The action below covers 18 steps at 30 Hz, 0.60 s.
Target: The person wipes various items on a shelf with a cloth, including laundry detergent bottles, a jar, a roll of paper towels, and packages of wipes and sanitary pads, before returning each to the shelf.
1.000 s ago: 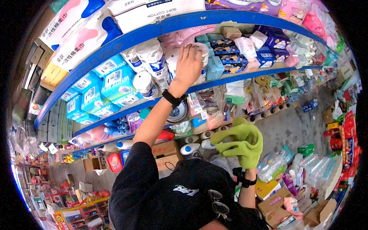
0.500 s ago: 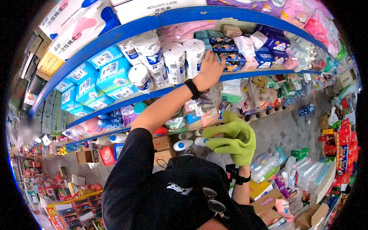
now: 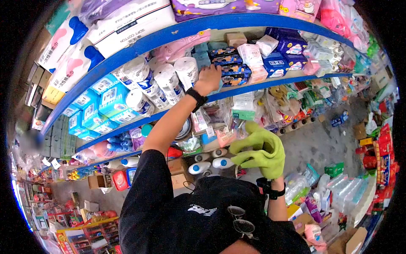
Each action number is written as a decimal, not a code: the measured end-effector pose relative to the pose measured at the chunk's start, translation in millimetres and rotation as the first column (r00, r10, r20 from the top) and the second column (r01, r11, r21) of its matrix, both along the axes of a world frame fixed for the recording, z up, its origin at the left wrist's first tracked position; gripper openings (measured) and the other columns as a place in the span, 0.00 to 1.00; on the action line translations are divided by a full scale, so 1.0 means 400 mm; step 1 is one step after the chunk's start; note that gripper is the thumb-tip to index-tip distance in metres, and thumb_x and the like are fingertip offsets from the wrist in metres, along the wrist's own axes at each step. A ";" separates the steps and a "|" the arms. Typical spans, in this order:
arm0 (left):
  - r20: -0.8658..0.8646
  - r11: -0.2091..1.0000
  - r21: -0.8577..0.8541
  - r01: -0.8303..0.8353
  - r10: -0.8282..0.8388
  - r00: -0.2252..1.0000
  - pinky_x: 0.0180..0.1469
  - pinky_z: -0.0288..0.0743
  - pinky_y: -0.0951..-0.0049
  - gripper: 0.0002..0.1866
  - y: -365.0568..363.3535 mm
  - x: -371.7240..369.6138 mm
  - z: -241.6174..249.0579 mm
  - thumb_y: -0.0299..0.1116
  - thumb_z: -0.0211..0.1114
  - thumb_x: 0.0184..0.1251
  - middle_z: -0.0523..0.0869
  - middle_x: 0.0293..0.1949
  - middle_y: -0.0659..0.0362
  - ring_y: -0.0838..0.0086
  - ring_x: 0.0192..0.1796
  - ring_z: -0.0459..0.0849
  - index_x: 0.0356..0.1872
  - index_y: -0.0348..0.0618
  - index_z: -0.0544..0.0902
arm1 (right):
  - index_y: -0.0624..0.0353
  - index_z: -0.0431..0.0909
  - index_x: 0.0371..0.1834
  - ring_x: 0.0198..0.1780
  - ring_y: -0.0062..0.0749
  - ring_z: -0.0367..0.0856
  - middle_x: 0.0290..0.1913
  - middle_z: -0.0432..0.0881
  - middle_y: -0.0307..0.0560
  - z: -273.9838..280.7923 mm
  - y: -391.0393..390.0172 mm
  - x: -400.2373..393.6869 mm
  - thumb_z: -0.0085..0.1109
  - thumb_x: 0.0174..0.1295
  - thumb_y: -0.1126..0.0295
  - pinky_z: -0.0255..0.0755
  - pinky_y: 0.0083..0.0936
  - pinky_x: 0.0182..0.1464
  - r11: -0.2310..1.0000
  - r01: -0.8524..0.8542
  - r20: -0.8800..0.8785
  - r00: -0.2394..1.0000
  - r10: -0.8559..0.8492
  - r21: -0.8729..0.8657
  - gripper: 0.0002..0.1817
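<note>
On the middle shelf, my bare left hand (image 3: 209, 81) has its fingers bent round a light blue pack (image 3: 218, 87), mostly hidden beneath it. White wrapped rolls (image 3: 186, 73) lean to its left. Dark blue and orange packs (image 3: 234, 69) lie just right of its fingertips, and grey-blue packs (image 3: 202, 56) sit behind it. My right hand (image 3: 260, 150) wears a green glove and is held low in front of the shelves. Its fingers are curved and apart, with nothing visible between them.
Bright blue packs (image 3: 111, 101) are stacked at the shelf's left. A blue shelf edge (image 3: 253, 20) curves above, under large packs. White bottles (image 3: 199, 167) stand below. Plastic-wrapped goods (image 3: 347, 190) and an open carton (image 3: 355, 243) are at the lower right.
My left hand has shifted left and back from over the dark packs, uncovering more of them. The white rolls now lean further left. The view has turned slightly; the gloved right hand keeps its shape.
</note>
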State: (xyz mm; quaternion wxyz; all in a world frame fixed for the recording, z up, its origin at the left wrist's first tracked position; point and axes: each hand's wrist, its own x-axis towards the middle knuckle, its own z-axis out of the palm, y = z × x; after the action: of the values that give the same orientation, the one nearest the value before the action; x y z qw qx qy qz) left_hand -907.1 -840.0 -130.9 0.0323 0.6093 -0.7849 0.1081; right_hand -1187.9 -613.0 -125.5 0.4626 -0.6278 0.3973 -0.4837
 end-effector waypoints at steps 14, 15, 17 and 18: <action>-0.769 0.980 0.091 0.177 -0.044 0.638 0.57 0.68 0.66 0.46 0.403 -0.220 0.323 0.34 0.74 0.39 0.73 0.53 0.47 0.61 0.55 0.74 0.64 0.41 0.60 | 0.66 0.66 0.59 0.54 0.41 0.74 0.52 0.76 0.53 0.056 -0.191 -0.068 0.72 0.44 0.61 0.67 0.31 0.58 0.950 -0.064 -0.108 0.994 0.032 -0.305 0.39; -0.800 0.965 0.099 0.245 -0.069 0.595 0.57 0.68 0.67 0.47 0.422 -0.239 0.319 0.34 0.75 0.37 0.73 0.53 0.49 0.63 0.54 0.74 0.64 0.42 0.61 | 0.66 0.66 0.59 0.54 0.41 0.74 0.52 0.76 0.54 0.049 -0.198 -0.068 0.72 0.44 0.61 0.67 0.32 0.58 0.951 -0.103 -0.092 0.993 0.080 -0.291 0.39; -0.770 0.972 0.111 0.206 -0.047 0.636 0.57 0.67 0.68 0.47 0.450 -0.270 0.312 0.34 0.75 0.37 0.74 0.52 0.51 0.66 0.55 0.74 0.63 0.41 0.62 | 0.66 0.66 0.59 0.55 0.41 0.74 0.52 0.75 0.54 0.044 -0.212 -0.065 0.73 0.43 0.61 0.67 0.32 0.58 0.947 -0.193 -0.063 0.981 0.183 -0.256 0.40; -0.786 0.981 0.035 0.190 -0.091 0.612 0.57 0.68 0.68 0.46 0.458 -0.277 0.299 0.33 0.75 0.37 0.74 0.52 0.53 0.67 0.55 0.74 0.63 0.41 0.62 | 0.66 0.65 0.60 0.55 0.42 0.74 0.53 0.75 0.54 0.044 -0.217 -0.065 0.73 0.43 0.60 0.67 0.32 0.58 0.941 -0.235 -0.067 0.972 0.226 -0.245 0.40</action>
State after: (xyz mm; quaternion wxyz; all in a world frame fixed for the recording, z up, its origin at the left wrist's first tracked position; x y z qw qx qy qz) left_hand -1017.8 -656.8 -11.3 0.3427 0.5329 -0.7433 -0.2147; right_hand -1213.8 -699.6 -108.0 0.4254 -0.7324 0.2654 -0.4607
